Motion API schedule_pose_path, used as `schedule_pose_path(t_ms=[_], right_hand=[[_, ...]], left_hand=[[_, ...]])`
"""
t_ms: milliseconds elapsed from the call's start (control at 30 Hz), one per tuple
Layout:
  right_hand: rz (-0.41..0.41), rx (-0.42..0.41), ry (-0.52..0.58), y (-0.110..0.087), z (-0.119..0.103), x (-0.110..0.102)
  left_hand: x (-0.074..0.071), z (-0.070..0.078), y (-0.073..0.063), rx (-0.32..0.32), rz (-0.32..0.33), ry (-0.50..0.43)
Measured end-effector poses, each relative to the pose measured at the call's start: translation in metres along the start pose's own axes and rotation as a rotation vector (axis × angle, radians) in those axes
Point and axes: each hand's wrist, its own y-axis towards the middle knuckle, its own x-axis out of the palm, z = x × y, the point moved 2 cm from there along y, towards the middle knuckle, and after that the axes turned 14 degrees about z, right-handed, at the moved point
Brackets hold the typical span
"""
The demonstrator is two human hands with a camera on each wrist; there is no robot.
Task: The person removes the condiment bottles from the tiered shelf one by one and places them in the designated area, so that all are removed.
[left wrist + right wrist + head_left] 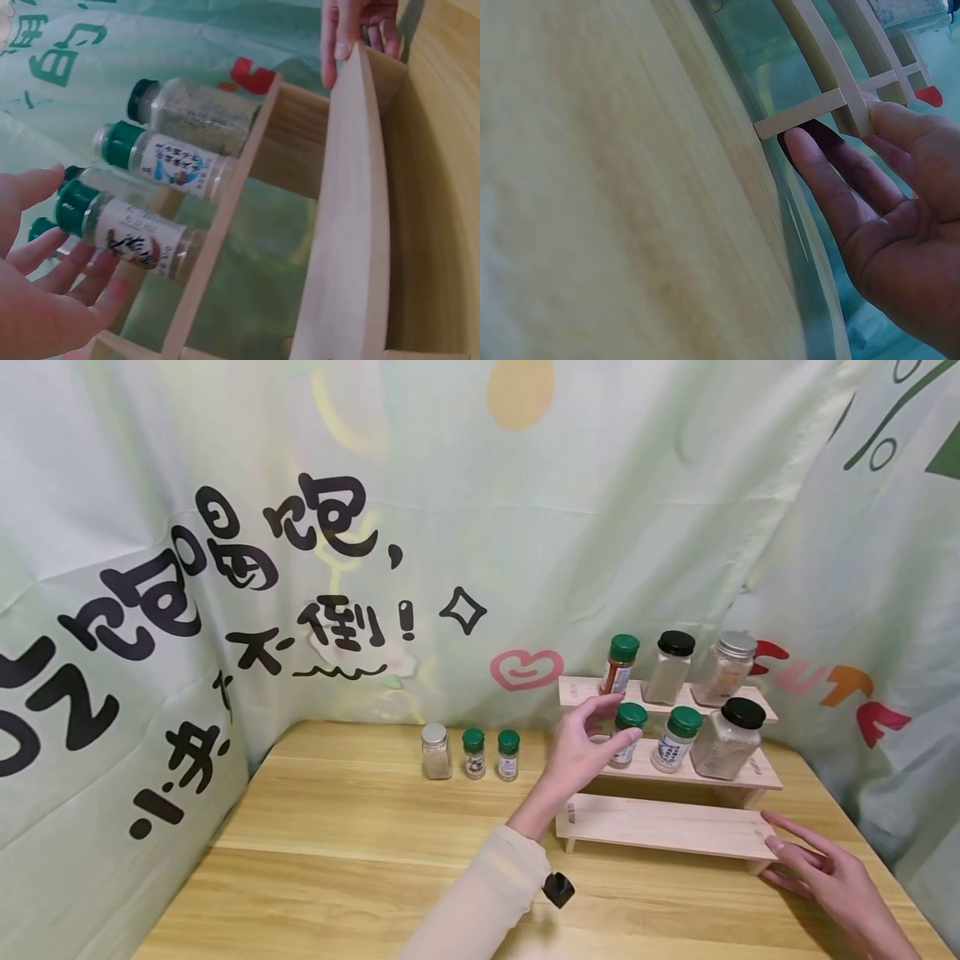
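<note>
My left hand [581, 745] is at the middle tier of a stepped wooden rack [667, 827]. Its fingers are spread around a green-capped spice jar [142, 234]; the fingertips lie beside and behind the jar, while the thumb stands apart from its cap. The jar is upright on the tier. Next to it stand another green-capped spice jar [677, 740] and a larger black-capped jar [726, 742]. My right hand [832, 872] holds the right end of the rack's lowest tier, with fingertips at the board's corner and beside its leg [799, 114].
On the top tier stand a green-capped jar [619, 665], a black-capped jar [667, 670] and a silver-capped jar [724, 670]. Left of the rack, a silver-capped jar [436, 753] and two small green-capped jars stand on the wooden table [337, 827]. A printed curtain [450, 527] hangs behind.
</note>
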Motion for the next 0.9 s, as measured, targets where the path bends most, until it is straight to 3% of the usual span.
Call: schedule_pose_path(t_ms=[367,600,900], right_hand=[[-0.009,-0.01,0.003,0.0004,-0.0019,0.0043],[-0.011,-0.013,-0.005,0.0004,-0.0009,0.0028],[-0.002,-0.007,-0.012,-0.0005,-0.0007,0.0011]], left_hand=[[0.0093,-0.0015,0.002,-0.003,0.104,-0.01],[0.0113,-0.002,0.001,-0.018,0.104,-0.02],[0.009,0.0052,-0.0051,-0.012,0.064,-0.109]])
